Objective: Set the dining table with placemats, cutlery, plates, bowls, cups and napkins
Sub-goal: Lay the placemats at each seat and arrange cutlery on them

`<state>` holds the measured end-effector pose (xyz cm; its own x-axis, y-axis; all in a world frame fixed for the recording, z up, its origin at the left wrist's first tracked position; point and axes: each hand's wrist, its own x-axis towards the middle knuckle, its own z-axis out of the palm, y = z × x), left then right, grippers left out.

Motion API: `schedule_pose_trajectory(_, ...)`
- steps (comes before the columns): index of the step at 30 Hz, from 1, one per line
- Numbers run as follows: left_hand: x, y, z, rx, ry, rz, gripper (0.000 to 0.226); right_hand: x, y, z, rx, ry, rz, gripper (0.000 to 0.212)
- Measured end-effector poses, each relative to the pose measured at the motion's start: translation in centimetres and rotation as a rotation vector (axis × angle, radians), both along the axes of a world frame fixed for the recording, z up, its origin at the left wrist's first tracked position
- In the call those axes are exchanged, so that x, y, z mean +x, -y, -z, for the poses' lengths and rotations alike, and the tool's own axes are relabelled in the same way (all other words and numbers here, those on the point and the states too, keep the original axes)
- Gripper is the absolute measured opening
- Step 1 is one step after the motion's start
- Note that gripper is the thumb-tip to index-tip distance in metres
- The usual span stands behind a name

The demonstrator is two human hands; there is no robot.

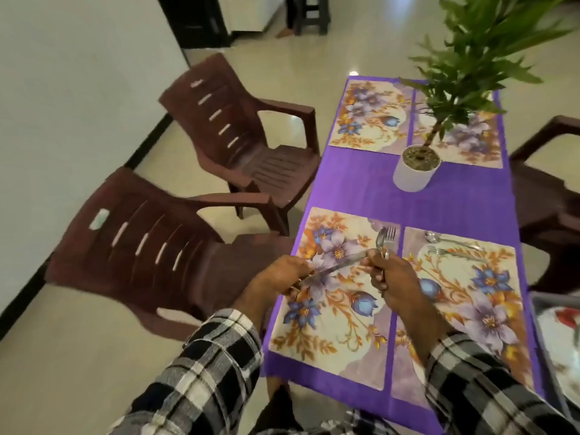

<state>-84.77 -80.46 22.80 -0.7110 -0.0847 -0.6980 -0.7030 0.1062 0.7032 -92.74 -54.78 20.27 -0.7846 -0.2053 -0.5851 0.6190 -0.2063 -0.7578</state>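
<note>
Gripping a table knife [332,267] by its handle, the left hand [276,277] is hovering over the near-left floral placemat [332,312]. Right of it, over the same placemat, the right hand [392,284] is clutching an upright spoon and fork [385,241]. Farther right, another spoon and fork [452,244] are lying on the neighbouring placemat [470,302] on the purple-clothed desk [361,186].

Home dining rm: table [417,196] w/ purple cloth, floral placemats [332,296] on it, potted plant [416,166] at its centre. Brown plastic armchairs [244,152] left & right of table; tiled floor [94,356], white wall beyond left chairs.
</note>
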Motion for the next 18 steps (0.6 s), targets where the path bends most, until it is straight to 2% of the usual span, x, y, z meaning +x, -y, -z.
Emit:
schedule_pose_trajectory(4, -5.0, 1.6, 0.0, 0.106, 0.134, 0.197, 0.024, -1.1, 0.4, -0.2, 0.037, -0.039, 0.129, 0.011)
schedule_pose_trajectory(6, -7.8, 2.2, 1.0, 0.086, 0.129, 0.191, 0.018, -1.1, 0.5, -0.6, 0.013, -0.033, 0.168, 0.011)
schedule_pose_trajectory(7, -9.0, 2.3, 1.5, 0.046, 0.109, 0.179, 0.014, -1.1, 0.5, -1.2, -0.009, -0.016, 0.163, 0.017)
schedule_pose_trajectory(10, -12.5, 1.8, 2.9, -0.047, 0.043, 0.145, 0.019, -2.2, 0.3, -2.0, 0.063, -0.002, 0.147, 0.081)
schedule_pose_trajectory(11, -13.4, 1.5, 3.2, -0.059, 0.02, 0.126, 0.024, -2.9, 0.2, -1.9, 0.132, -0.022, 0.162, 0.082)
schedule_pose_trajectory(12, -14.3, 1.3, 3.7, -0.047, -0.005, 0.104, 0.025, -3.7, 0.2, -1.9, 0.208, -0.039, 0.175, 0.069)
schedule_pose_trajectory(14, -16.1, 0.9, 4.5, -0.015, -0.037, 0.082, 0.017, -5.7, 0.0, -1.5, 0.365, -0.035, 0.208, 0.031)
schedule_pose_trajectory(15, -16.8, 0.7, 4.9, 0.006, -0.048, 0.067, 0.011, -6.8, -0.2, -0.9, 0.436, -0.019, 0.213, 0.023)
schedule_pose_trajectory(18, -18.6, 0.0, 5.6, 0.062, -0.053, -0.093, 0.009, -9.9, -0.5, 1.1, 0.528, 0.04, 0.223, 0.027)
